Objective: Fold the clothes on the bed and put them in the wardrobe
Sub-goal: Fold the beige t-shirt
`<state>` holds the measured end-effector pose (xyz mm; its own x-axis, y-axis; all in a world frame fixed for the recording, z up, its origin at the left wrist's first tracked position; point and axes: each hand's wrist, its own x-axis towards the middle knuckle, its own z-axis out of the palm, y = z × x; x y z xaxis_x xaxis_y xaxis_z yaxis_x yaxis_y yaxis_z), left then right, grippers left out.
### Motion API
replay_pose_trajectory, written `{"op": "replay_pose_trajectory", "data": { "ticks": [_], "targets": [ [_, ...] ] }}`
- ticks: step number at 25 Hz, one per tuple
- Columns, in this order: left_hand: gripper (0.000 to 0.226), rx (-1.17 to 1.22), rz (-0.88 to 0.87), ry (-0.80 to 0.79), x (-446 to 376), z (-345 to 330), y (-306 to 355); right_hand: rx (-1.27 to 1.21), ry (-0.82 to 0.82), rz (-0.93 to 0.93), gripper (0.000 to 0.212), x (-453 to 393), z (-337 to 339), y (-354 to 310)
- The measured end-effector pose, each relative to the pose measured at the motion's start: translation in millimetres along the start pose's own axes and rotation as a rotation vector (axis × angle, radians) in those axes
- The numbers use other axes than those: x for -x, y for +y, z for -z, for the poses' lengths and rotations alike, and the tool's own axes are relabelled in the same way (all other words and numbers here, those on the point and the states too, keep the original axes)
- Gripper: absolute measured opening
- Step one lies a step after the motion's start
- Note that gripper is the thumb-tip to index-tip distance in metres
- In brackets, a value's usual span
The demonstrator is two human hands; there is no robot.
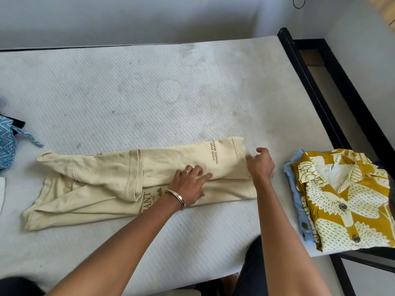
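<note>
A person leans over a bare white mattress [132,86] where a cream T-shirt [102,178] lies partly folded lengthwise, its long side panel turned over the middle and brown printed lettering showing near its right end. The left hand [190,184], wearing a ring and a metal bangle [176,198] at the wrist, lies flat on the shirt's centre, its fingers [205,177] straight and spread, pressing the fold down. The right hand [261,165] is at the shirt's right edge, with its fingers [249,157] curled in and pinching the cloth at the upper corner of the folded layer.

To the right, near the mattress corner, a mustard-yellow shirt [350,201] with a cream leaf print and dark buttons sits folded on top of a folded light blue garment [299,201], whose edge shows along the left side of the stack. The stack lies well apart from the cream shirt. At the far left edge of the bed, a heap of blue zigzag-patterned cloth [6,142] with a dark piece beside it remains unfolded. A black bed frame [316,99] runs along the mattress's right side, against a pale wall.
</note>
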<state>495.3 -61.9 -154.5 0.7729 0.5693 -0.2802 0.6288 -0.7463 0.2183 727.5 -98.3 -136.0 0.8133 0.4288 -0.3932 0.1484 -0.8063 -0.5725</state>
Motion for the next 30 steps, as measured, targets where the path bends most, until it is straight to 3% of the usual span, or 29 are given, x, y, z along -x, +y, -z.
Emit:
{"op": "replay_pose_trajectory", "data": {
  "ticks": [2, 4, 7, 9, 11, 13, 15, 17, 19, 21, 24, 27, 30],
  "targets": [
    [0.070, -0.068, 0.004, -0.101, 4.6, -4.6, 8.7, 0.242, -0.065, -0.069, 0.075, 10.9, -5.5, 10.5],
    [0.072, -0.105, -0.013, -0.112, 5.5, -7.9, 14.6, 0.325, -0.121, -0.067, 0.086, 19.8, -10.1, 20.8],
    [0.073, 0.022, -0.081, -0.085, 4.4, -4.7, 18.5, 0.215, -0.240, 0.019, 0.054, 15.0, -3.2, 21.1],
    [0.054, 0.396, -0.024, -0.002, 4.7, 6.3, 18.5, 0.250, -0.280, 0.128, 0.035, 18.4, 7.8, 7.6],
    [0.031, 0.869, 0.212, 0.165, 8.0, 22.7, 22.1, 0.430, -0.231, 0.308, 0.033, 39.9, 10.8, -15.0],
    [0.038, 1.420, 0.475, 0.165, 10.1, 45.2, 25.0, 0.531, -0.228, 0.463, 0.039, 80.7, -1.1, -41.7],
    [0.056, 1.829, 0.671, 0.066, 15.2, 58.6, 16.5, 0.571, -0.419, 0.646, 0.045, 122.6, -21.5, -58.6],
    [0.065, 1.994, 0.809, 0.050, 24.0, 56.3, -4.7, 0.544, -0.759, 0.786, 0.046, 151.0, -32.6, -64.6],
    [0.038, 1.845, 0.893, 0.132, 35.5, 38.0, -27.2, 0.294, -0.936, 0.692, 0.036, 158.1, -29.4, -58.8],
    [0.021, 1.640, 0.929, 0.214, 42.5, 23.7, -38.8, 0.055, -0.775, 0.546, 0.026, 152.6, -24.7, -45.7],
    [0.029, 1.522, 0.869, 0.310, 36.3, 24.5, -43.7, 0.014, -0.430, 0.374, 0.026, 137.2, -29.6, -22.5],
    [0.045, 1.386, 0.815, 0.241, 32.2, 18.1, -53.6, -0.031, -0.363, 0.211, 0.023, 123.7, -43.4, -9.9],
    [0.066, 1.248, 0.822, 0.155, 45.1, 8.8, -54.1, 0.065, -0.362, 0.122, 0.054, 121.1, -62.7, -12.2]
  ]
}}
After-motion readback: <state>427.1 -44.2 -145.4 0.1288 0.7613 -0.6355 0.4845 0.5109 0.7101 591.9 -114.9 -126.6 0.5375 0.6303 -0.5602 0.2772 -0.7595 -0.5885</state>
